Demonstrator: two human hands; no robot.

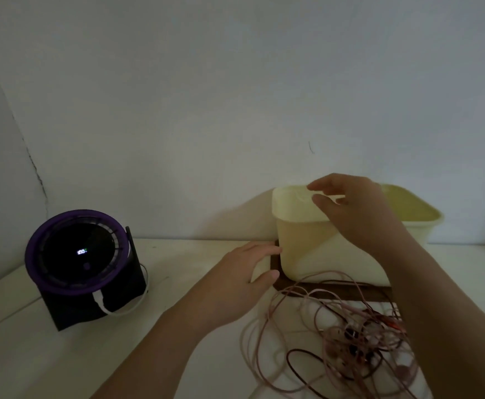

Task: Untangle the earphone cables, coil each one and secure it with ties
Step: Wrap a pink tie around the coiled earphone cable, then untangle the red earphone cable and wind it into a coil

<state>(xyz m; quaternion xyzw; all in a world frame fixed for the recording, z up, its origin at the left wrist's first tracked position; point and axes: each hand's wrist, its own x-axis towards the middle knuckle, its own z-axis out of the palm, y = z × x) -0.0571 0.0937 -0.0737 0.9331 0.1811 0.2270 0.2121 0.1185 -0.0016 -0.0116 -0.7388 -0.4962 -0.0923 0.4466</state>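
A tangled heap of pinkish and dark earphone cables (347, 335) lies on the white table at the lower right, loops spreading toward the front edge. Behind it a pale yellow plastic tub (301, 249) stands on a dark wooden tray (275, 264). My left hand (247, 272) rests with relaxed fingers at the tray's left edge, fingertips touching the tub's lower left corner. Over the tub's front rim hovers my right hand (353, 208), fingers straight and spread, holding nothing. My right forearm crosses above the cable heap and hides part of it. No ties are visible.
A black device with a purple ring and a small lit display (81, 251) stands at the left of the table, a white cable (111, 308) plugged into its front. A plain wall rises directly behind the table. The room is dim.
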